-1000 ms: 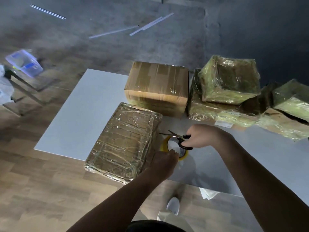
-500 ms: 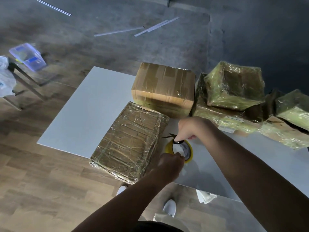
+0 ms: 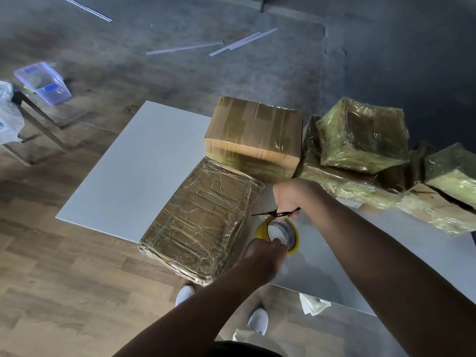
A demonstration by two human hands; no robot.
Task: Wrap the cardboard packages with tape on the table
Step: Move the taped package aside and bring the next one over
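While left hand point(image 3: 260, 257) grips one tape roll point(image 3: 260, 227), right hand point(image 3: 288, 197) grips one scissors point(image 3: 280, 214), at least six packages point(image 3: 203, 217), one table point(image 3: 134, 176)

Scissors point(image 3: 279, 214) beside tape roll point(image 3: 260, 228) (yellow)

Your desk point(image 3: 134, 176) is plain white, shading to pale grey on your right. The flat package point(image 3: 203, 215) nearest you is dull brown under glossy clear tape, crossed with fine silvery creases. Behind it, the box point(image 3: 255, 132) is light tan with broader, darker brown bands. The wrapped packages point(image 3: 360, 135) to your right show yellow-green under shiny film. Your tape roll point(image 3: 261, 227) is yellow, its core white with dark lettering. The scissors point(image 3: 282, 214) have black handles. The floor point(image 3: 64, 279) is brown wood-grain planks near you and grey farther off, with pale strips point(image 3: 184, 47) on it. Your shoes point(image 3: 257, 321) are white. The clear container point(image 3: 42, 82) has blue patches.
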